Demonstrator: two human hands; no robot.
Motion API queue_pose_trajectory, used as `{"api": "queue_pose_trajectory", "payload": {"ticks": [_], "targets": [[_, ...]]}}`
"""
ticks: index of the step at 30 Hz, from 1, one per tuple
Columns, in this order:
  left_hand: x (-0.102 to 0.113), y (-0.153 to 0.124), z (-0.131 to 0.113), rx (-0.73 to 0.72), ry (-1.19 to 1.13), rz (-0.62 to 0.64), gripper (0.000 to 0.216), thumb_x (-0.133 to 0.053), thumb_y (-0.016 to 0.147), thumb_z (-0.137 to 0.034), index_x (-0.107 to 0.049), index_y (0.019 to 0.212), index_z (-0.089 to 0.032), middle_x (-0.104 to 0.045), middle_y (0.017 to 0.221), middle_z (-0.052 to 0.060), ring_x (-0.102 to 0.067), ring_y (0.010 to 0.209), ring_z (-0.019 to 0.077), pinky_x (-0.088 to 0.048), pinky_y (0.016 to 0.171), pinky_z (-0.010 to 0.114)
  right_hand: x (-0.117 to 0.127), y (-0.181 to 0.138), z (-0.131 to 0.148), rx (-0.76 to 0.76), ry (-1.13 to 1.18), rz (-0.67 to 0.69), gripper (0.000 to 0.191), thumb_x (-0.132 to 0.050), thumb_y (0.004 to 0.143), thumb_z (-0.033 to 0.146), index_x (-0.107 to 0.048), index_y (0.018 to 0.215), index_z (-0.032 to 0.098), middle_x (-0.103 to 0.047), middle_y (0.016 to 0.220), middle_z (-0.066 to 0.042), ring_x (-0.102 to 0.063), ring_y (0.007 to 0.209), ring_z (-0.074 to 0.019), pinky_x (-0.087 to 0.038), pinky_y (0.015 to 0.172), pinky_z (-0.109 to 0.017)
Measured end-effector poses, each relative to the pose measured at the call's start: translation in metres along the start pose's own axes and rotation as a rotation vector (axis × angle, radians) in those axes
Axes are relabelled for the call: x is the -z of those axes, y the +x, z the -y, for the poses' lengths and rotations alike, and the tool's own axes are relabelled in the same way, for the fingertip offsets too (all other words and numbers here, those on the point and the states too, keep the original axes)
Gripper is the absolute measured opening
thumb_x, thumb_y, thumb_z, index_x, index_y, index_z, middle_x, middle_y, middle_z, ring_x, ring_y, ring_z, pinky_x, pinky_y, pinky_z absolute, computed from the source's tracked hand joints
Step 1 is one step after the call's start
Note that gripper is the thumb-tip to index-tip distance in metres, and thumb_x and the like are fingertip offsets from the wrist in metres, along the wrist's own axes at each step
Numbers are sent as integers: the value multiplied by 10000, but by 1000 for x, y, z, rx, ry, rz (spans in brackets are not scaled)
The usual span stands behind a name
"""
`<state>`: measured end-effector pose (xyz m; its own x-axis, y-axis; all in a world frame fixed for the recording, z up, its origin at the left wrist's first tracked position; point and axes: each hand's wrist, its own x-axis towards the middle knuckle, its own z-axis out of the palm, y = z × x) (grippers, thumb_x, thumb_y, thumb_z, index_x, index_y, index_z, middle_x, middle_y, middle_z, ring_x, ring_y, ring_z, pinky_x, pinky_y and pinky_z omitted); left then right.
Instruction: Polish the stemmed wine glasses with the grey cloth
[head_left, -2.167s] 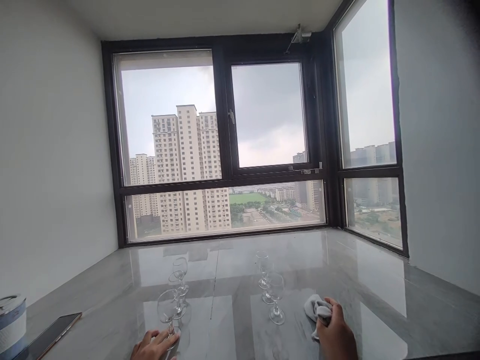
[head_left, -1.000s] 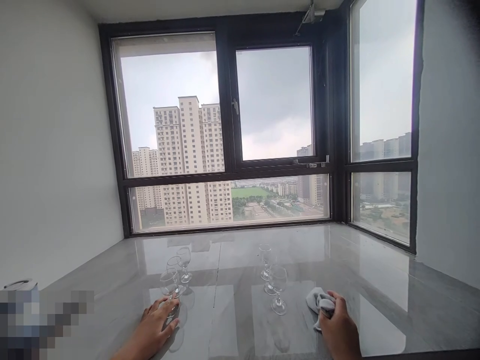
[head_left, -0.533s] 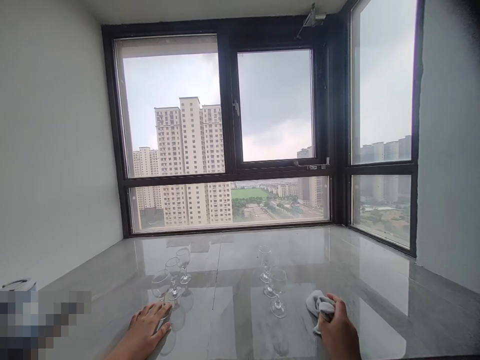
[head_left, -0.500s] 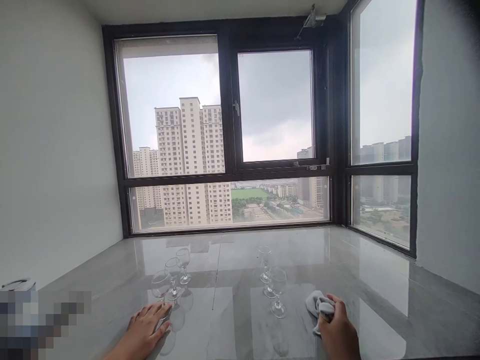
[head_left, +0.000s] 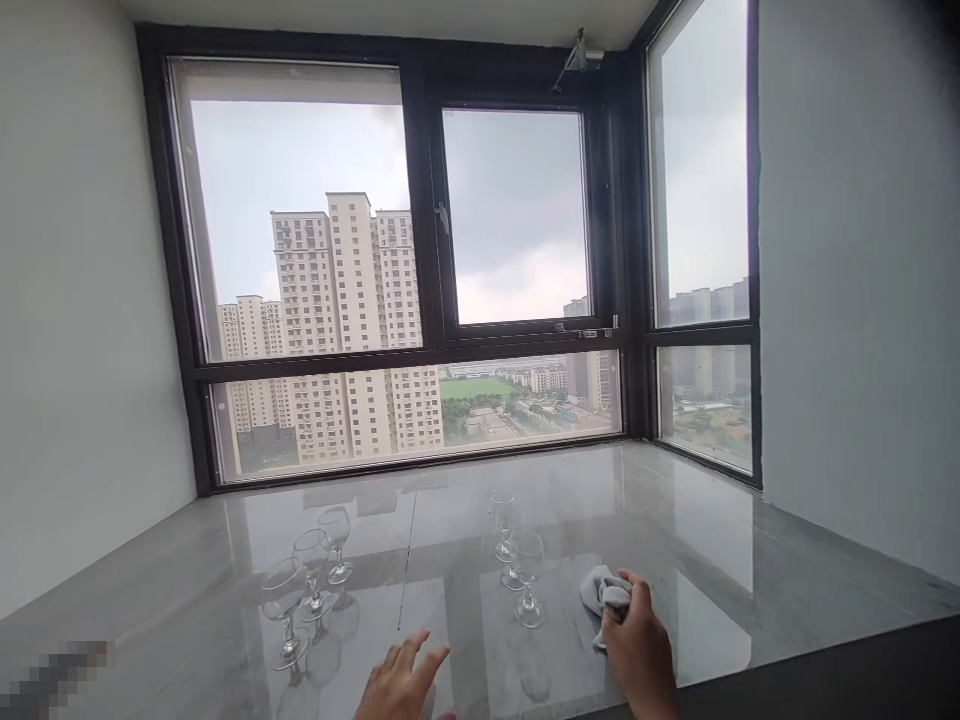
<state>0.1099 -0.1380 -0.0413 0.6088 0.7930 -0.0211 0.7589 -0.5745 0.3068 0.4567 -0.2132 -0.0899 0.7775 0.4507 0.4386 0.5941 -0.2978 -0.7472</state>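
Note:
Clear stemmed glasses stand upright in two groups on a glossy grey sill [head_left: 360, 640]. On the left are three: a near wine glass [head_left: 283, 600], a middle wine glass [head_left: 311, 562] and a far wine glass [head_left: 337, 535]. The right group runs from a near wine glass [head_left: 528, 565] to a far wine glass [head_left: 502, 515], with another partly hidden between. My left hand [head_left: 401, 680] is open, fingers spread, between the groups and touching no glass. My right hand [head_left: 637, 640] grips a crumpled grey cloth [head_left: 604, 590] on the sill, right of the near right glass.
A dark-framed window [head_left: 427, 350] rises behind the sill, with tall buildings outside. White walls close in the left wall [head_left: 75, 300] and right wall [head_left: 840, 300] sides. The sill's dark front edge [head_left: 825, 660] shows at lower right. A pixelated patch covers the lower left corner.
My left hand has come away from the base of the near left glass and moved right, to between the groups. The view has turned slightly. My right hand stays on the cloth.

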Motion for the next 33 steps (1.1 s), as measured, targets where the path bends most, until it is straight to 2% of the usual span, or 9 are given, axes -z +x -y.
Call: {"api": "queue_pose_trajectory", "payload": {"ticks": [3, 5, 8, 11, 16, 21, 25, 28, 33], "targets": [[-15, 43, -67, -143, -3, 27, 752, -629, 762, -550, -435, 1465, -370, -280, 1610, 84, -297, 1426, 421, -287, 1118, 604, 0, 0, -1, 0, 27, 14, 442, -332, 859, 391, -500, 1207, 175, -720, 973, -143, -701, 766, -285, -480, 592, -330], [-24, 66, -96, -196, -23, 16, 788, -615, 762, -590, -393, 1486, -373, -214, 1632, 85, -243, 1448, 408, -240, 1135, 597, 0, 0, -1, 3, 28, -5, 427, -340, 857, 382, -501, 1199, 182, -723, 982, -138, -703, 767, -279, -479, 593, -324], [-36, 85, -115, -229, -59, 21, 785, -557, 787, -629, -395, 1494, -329, -269, 1613, 87, -232, 1450, 369, -206, 1153, 559, -1, 1, 0, 12, 28, -37, 417, -340, 847, 351, -498, 1191, 176, -724, 992, -147, -706, 799, -288, -482, 627, -333], [-39, 86, -114, -247, -63, -6, 732, -517, 808, -611, -453, 1465, -294, -387, 1557, 63, -301, 1399, 347, -221, 1151, 514, -2, 1, -1, 20, 31, -43, 416, -343, 845, 337, -497, 1194, 170, -725, 980, -153, -705, 811, -301, -479, 648, -344], [-22, 60, -77, -225, -2, -5, 689, -532, 795, -602, -485, 1435, -353, -461, 1513, 11, -330, 1364, 356, -225, 1141, 502, 0, 0, -2, 13, 29, -11, 417, -346, 853, 346, -495, 1202, 171, -722, 974, -145, -697, 794, -292, -465, 610, -329], [7, 39, 8, 80, 109, -117, 666, -509, 806, -544, -506, 1431, -313, -469, 1511, 20, -328, 1391, 349, -235, 1136, 483, 0, -1, -2, 0, 2, 4, 403, -340, 859, 336, -493, 1202, 189, -716, 970, -126, -693, 781, -278, -464, 615, -325], [28, 44, 64, 229, 164, -149, 690, -464, 824, -554, -484, 1451, -265, -446, 1526, 53, -315, 1409, 351, -224, 1135, 526, 0, -1, -2, -17, 11, 12, 414, -363, 851, 358, -486, 1214, 200, -711, 980, -125, -684, 749, -278, -457, 589, -329], [37, 60, 80, 285, 167, -129, 694, -438, 840, -576, -483, 1450, -248, -420, 1542, 77, -302, 1420, 360, -216, 1132, 561, 0, 0, -2, -33, 17, 7, 429, -363, 840, 360, -484, 1217, 196, -709, 1000, -135, -683, 749, -282, -461, 592, -333], [37, 88, 85, 330, 124, -95, 665, -354, 892, -561, -438, 1477, -256, -354, 1580, 81, -288, 1436, 355, -207, 1141, 570, 1, 1, -4, -27, 51, 65, 436, -375, 839, 377, -483, 1219, 193, -708, 958, -128, -671, 690, -262, -445, 545, -315]]}}
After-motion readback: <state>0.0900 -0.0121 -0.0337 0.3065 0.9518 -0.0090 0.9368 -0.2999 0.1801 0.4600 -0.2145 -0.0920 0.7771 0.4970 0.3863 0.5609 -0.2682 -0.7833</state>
